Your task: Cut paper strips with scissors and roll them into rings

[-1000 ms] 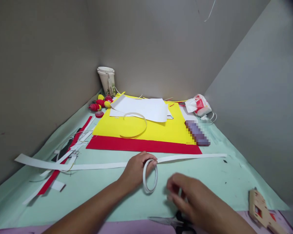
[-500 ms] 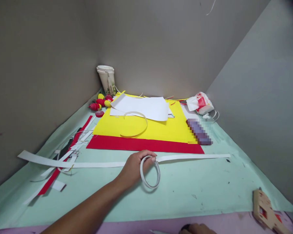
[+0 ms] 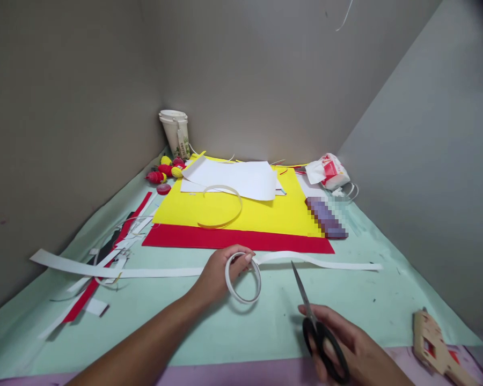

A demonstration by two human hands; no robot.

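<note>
My left hand is closed, gripping a thin white ring that looks like a paper hoop or a narrow tape roll; which one I cannot tell. A long white strip runs out to both sides of this hand, and its middle is hidden by the fingers. To the right of the strip's near side, my right hand grips black-handled scissors, their blades together and pointing up toward the strip. The scissor tip is just below the strip, seemingly apart from it.
Yellow sheet, red sheet and white paper lie stacked beyond my hands. Paper scraps cover the left side. A glue gun is at right front, a blurred phone-like object behind it, a cup at back.
My right hand has come up from the bottom edge with the scissors. The strip's right part now bows upward near the left hand. The left hand and ring shifted slightly left and up.
</note>
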